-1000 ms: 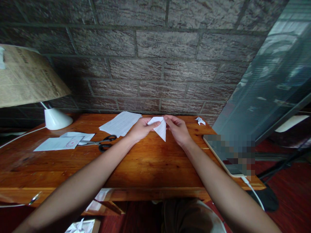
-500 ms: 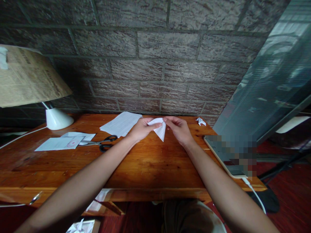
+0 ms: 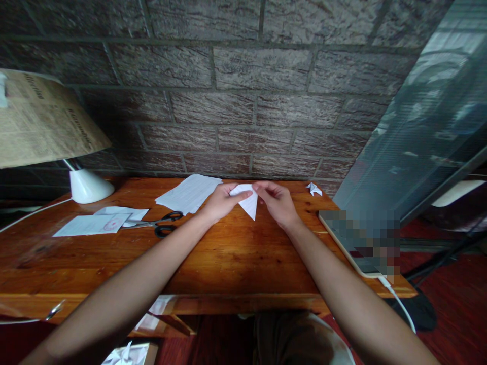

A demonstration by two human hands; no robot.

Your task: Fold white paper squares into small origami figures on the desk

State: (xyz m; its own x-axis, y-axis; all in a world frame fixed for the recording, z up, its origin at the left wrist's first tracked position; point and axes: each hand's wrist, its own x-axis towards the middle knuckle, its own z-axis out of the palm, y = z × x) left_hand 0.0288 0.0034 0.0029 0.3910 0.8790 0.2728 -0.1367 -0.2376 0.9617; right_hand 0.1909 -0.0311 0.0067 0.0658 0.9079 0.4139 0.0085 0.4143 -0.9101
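A folded piece of white paper (image 3: 249, 204), shaped like a triangle with its point downward, is held up between my two hands above the wooden desk. My left hand (image 3: 225, 201) grips its left side, the thumb lying across the front and the fingers behind. At the upper right corner my right hand (image 3: 276, 201) pinches the paper between thumb and fingertips. The layers behind the front face are hidden. Left of my left hand lie a stack of white sheets (image 3: 189, 193) and scissors (image 3: 164, 223) with black handles.
Cut paper pieces (image 3: 93, 224) lie partly under the scissor blades. A lamp (image 3: 89, 186) stands at the left. A small folded paper figure (image 3: 314, 189) sits near the back right. A tablet (image 3: 342, 243) with a white cable rests at the desk's right edge. Behind is a brick wall (image 3: 262, 66).
Both hands keep their hold on the folded paper. The whole view has shifted very slightly, and the right hand's fingers have moved a little at the paper's corner.
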